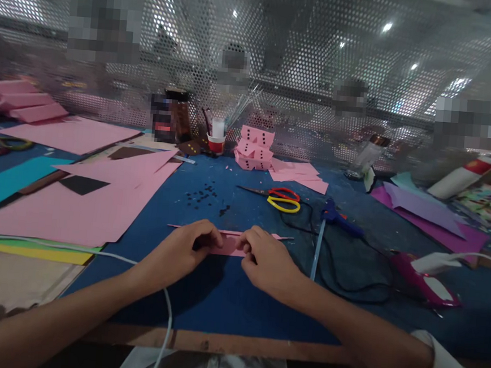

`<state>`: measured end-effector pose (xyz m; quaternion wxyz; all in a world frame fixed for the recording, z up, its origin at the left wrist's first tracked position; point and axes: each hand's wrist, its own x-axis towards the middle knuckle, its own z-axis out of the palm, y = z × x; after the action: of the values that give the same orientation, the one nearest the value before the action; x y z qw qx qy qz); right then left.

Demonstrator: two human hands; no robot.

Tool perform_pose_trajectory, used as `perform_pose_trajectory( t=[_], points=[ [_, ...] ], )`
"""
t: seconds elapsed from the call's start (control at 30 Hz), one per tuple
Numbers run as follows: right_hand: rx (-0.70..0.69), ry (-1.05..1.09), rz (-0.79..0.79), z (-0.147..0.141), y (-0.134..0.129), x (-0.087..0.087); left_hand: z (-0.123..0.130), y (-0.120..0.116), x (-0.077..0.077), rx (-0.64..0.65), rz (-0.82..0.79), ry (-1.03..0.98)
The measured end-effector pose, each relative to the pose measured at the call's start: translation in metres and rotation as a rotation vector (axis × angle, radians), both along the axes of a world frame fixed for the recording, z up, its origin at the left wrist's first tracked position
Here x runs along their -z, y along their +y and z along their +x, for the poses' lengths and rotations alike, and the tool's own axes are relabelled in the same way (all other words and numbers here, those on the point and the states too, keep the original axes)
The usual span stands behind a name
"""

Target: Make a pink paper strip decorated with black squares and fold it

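Observation:
A narrow folded pink paper [228, 246] lies near the front of the blue table, its thin pointed ends reaching out beyond both hands. My left hand [191, 248] pinches its near strip left of the middle, fingers curled and thumb below. Close beside it, my right hand [265, 259] has its curled fingers closed on the same paper, a small gap between the hands. Small black paper bits [204, 195] are scattered behind my left hand. Scissors [284, 199] with one red and one yellow handle lie behind my right hand.
A blue glue gun [340, 218] with a dark cord lies at right, near a magenta power strip [427, 280]. Large pink sheets [99, 212] cover the left. Dotted pink pieces [254, 149] stand by a cup [216, 142] at the back. A white cable [169, 308] hangs over the front edge.

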<state>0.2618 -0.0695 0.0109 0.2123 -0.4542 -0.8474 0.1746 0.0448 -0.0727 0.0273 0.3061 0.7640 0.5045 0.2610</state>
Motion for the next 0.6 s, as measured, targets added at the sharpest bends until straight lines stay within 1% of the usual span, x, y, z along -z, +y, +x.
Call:
perform_pose_trajectory(
  t=[0.17,0.33,0.4,0.5,0.6],
  points=[
    [0.003,0.011,0.002,-0.0008,-0.0003,0.0001,-0.0031,0.0017,-0.0015,0.045,0.01,-0.014],
    [-0.005,0.029,-0.013,0.0005,0.0003,0.0015,-0.006,0.0018,0.0021,0.07,0.015,-0.038],
    [-0.01,0.055,-0.03,0.0017,0.001,0.0009,-0.0076,0.0013,0.0045,0.075,0.062,-0.065],
    [0.009,0.108,-0.044,0.0028,0.0021,-0.0013,-0.0086,0.0024,0.0069,0.031,0.198,-0.098],
    [0.04,0.138,-0.046,0.0013,0.0029,-0.002,-0.0066,0.0064,0.0081,-0.024,0.321,-0.029]
  ],
)
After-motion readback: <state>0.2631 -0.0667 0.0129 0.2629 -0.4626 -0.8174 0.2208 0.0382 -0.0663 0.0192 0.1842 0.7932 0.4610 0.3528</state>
